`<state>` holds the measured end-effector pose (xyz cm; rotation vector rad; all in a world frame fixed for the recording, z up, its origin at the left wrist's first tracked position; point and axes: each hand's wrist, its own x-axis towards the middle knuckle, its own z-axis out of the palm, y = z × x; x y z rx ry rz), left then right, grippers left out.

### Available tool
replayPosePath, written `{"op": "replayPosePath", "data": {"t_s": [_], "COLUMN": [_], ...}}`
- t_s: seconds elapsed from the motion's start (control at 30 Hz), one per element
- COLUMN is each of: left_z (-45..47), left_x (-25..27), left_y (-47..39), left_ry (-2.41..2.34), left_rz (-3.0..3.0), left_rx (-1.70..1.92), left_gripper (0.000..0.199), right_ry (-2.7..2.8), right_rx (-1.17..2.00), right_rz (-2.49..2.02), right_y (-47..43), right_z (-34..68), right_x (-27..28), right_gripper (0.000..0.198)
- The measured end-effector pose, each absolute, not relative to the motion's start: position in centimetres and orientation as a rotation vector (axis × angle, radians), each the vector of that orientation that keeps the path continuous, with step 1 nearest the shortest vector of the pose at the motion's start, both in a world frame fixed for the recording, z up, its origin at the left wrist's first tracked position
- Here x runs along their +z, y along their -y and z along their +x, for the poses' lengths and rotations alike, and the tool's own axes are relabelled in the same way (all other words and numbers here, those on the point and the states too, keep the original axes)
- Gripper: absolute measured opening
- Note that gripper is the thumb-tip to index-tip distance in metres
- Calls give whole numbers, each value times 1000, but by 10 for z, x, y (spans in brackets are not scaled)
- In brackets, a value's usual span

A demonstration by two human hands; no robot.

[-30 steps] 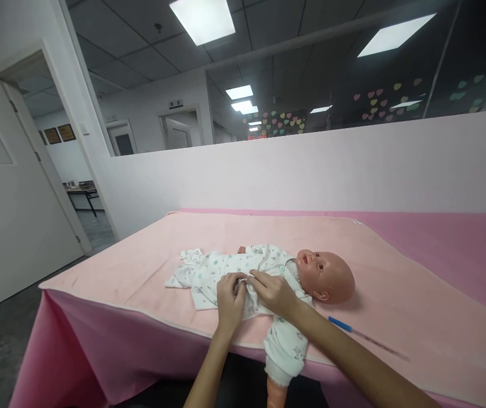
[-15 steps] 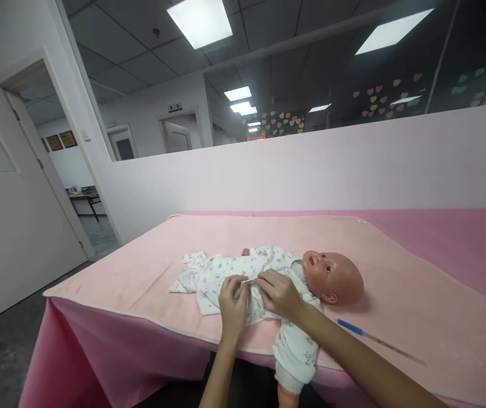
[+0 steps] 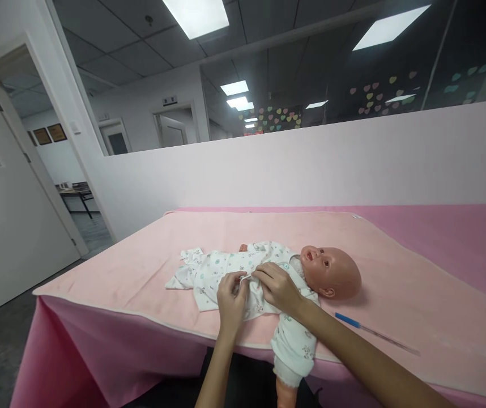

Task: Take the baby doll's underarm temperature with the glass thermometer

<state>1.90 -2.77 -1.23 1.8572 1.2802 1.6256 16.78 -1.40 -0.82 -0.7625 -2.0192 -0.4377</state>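
A baby doll (image 3: 334,273) lies on its back, head to the right, dressed in white baby clothes (image 3: 221,265) with a small print. Over the doll's middle, my left hand (image 3: 231,296) pinches a thin white tie of the clothes. My right hand (image 3: 277,286) pinches the same strip just to the right, fingers close to the left hand's. Whether the strip is knotted cannot be made out, as fingers cover much of it. One sleeved arm of the doll (image 3: 293,343) hangs over the near table edge, below my right forearm.
A thin rod with a blue handle (image 3: 347,320) lies right of the doll. Under it all is a peach blanket (image 3: 141,249) over a pink cloth (image 3: 438,229). Behind stands a white half wall (image 3: 311,170) with glass above; a door (image 3: 9,187) is at left.
The view has shifted slightly, so everything sits a little further left and higher. Both hands stay at the doll's middle, fingers still pinching the tie.
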Motion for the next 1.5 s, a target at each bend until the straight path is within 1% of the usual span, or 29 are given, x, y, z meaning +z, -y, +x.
{"op": "replayPosePath", "data": {"t_s": [0.2, 0.4, 0.73, 0.9, 1.13, 1.2, 1.37, 1.5], "left_z": [19, 18, 18, 18, 18, 18, 17, 17], "left_x": [-14, -16, -13, -13, -14, -13, -16, -18], "left_y": [27, 25, 26, 26, 23, 23, 23, 22], "left_ry": [-1246, -1221, -1266, -1372, -1425, -1446, -1446, -1447], "left_rz": [1789, 1689, 1810, 1806, 1760, 1800, 1898, 1917], "left_rx": [1655, 1672, 1652, 1685, 1661, 1650, 1657, 1647], "left_gripper": [19, 20, 15, 17, 19, 19, 21, 23], "right_ry": [2002, 1996, 2016, 2010, 1998, 1977, 1966, 2090], "right_rx": [-361, -319, -285, -258, -224, -226, -216, -322], "right_rz": [-736, -710, -755, -773, -777, -787, -732, -730], "right_y": [13, 15, 13, 12, 13, 16, 20, 18], "right_z": [167, 170, 170, 169, 170, 168, 162, 159], "right_x": [-8, -4, -7, -8, -6, -3, 4, 1], "right_gripper": [34, 27, 36, 36, 41, 37, 16, 13]}}
